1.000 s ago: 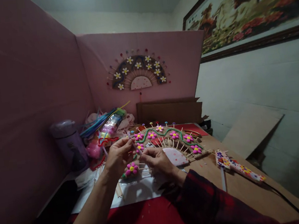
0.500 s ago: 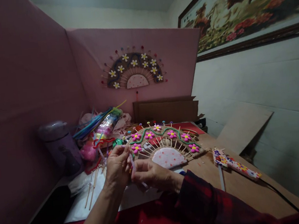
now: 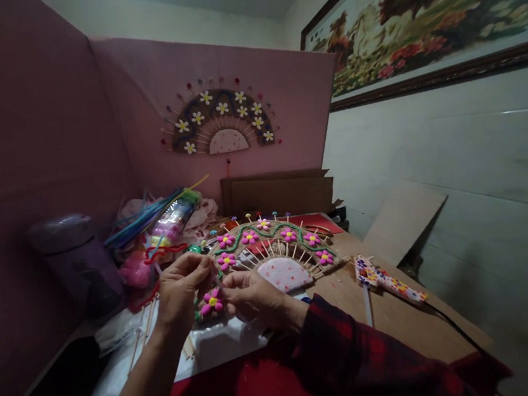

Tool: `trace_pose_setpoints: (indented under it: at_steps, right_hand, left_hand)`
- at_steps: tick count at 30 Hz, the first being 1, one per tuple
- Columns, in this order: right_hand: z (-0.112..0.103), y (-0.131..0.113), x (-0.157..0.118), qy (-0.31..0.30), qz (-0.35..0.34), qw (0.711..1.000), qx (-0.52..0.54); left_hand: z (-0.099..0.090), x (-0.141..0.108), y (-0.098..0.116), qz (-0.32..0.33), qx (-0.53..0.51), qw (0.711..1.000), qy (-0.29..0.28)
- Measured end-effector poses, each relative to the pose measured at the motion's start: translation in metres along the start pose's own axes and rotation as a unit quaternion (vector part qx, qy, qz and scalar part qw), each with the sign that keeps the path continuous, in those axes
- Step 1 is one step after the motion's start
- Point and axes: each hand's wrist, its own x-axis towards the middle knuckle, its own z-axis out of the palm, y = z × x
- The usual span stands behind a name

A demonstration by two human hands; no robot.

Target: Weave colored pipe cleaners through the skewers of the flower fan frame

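My left hand (image 3: 183, 288) is raised over the near left end of a craft fan, thumb and fingertips pinched together. My right hand (image 3: 252, 296) pinches close beside it. Between the fingertips runs a thin, pale lilac strip (image 3: 218, 283); its material is hard to make out. The fan (image 3: 286, 274) lies behind the hands. It has a white, red-dotted half-round centre, radiating sticks, a twine-coloured band, a wavy green line and pink flowers with yellow middles. One pink flower (image 3: 211, 302) shows just below the fingers, between the two hands.
A flower-patterned glue gun (image 3: 388, 282) with a cord lies at the right. Thin wooden sticks (image 3: 136, 349) rest on white sheeting at the left. A lilac tumbler (image 3: 78, 263) and bagged craft supplies (image 3: 171, 221) stand behind. A similar fan (image 3: 227, 141) hangs on the pink panel.
The view has turned slightly right, so the scene sits further left. My hands have moved slightly apart, and the pink flower below them now shows fully.
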Motion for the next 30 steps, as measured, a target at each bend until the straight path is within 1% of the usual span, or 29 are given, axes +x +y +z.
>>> trace_pose_setpoints:
  at_steps: [2,4,6,9,11,13,14,16,17,18,19,20,21,23,27,30]
  right_hand:
    - [0.001,-0.002,-0.001,-0.023,-0.016,1.0,0.0]
    - [0.003,-0.001,-0.002,-0.057,-0.021,0.998,0.017]
    - [0.005,0.002,-0.002,-0.078,-0.017,0.996,0.04]
    - [0.004,0.008,-0.002,-0.088,-0.018,0.995,0.036]
    - [0.003,0.008,-0.002,-0.081,-0.014,0.996,0.024]
    - [0.0,0.003,-0.002,-0.044,-0.019,0.999,0.017]
    - [-0.001,0.0,-0.002,-0.008,-0.035,0.999,0.019]
    - [-0.005,-0.009,-0.001,0.085,-0.097,0.991,0.036]
    - [-0.008,-0.012,-0.001,0.121,-0.126,0.984,0.041]
    - [-0.01,-0.015,0.0,0.149,-0.152,0.976,0.044]
    - [-0.012,-0.017,0.001,0.169,-0.176,0.969,0.043]
    - [-0.014,-0.018,0.002,0.185,-0.193,0.963,0.038]
    - [-0.015,-0.019,0.003,0.196,-0.209,0.958,0.03]
    - [-0.017,-0.017,0.004,0.214,-0.232,0.949,0.009]
    - [-0.017,-0.01,0.007,0.227,-0.243,0.943,-0.017]
    - [-0.017,-0.005,0.009,0.232,-0.245,0.941,-0.004]
  left_hand:
    - [-0.004,0.0,0.0,-0.011,-0.002,1.0,-0.016]
    - [-0.008,0.001,-0.001,-0.04,-0.02,0.999,-0.026]
    - [-0.01,0.001,-0.001,-0.071,-0.046,0.996,-0.032]
    - [-0.01,0.0,0.0,-0.092,-0.075,0.992,-0.033]
    - [-0.009,-0.001,0.004,-0.08,-0.072,0.993,-0.045]
    - [-0.006,-0.002,0.007,-0.054,-0.067,0.994,-0.062]
    - [-0.005,-0.002,0.007,-0.042,-0.07,0.994,-0.068]
    - [-0.001,-0.004,0.006,-0.032,-0.057,0.996,-0.062]
    - [0.001,-0.006,0.003,-0.042,-0.029,0.997,-0.059]
    - [0.004,-0.007,0.001,-0.064,0.005,0.995,-0.071]
    - [0.006,-0.009,-0.002,-0.095,0.035,0.99,-0.1]
    - [0.009,-0.01,-0.005,-0.126,0.053,0.983,-0.12]
    - [0.011,-0.012,-0.008,-0.143,0.064,0.978,-0.139]
    - [0.014,-0.014,-0.013,-0.154,0.077,0.973,-0.152]
    - [0.014,-0.014,-0.019,-0.155,0.084,0.972,-0.152]
    - [0.016,-0.015,-0.021,-0.139,0.098,0.975,-0.143]
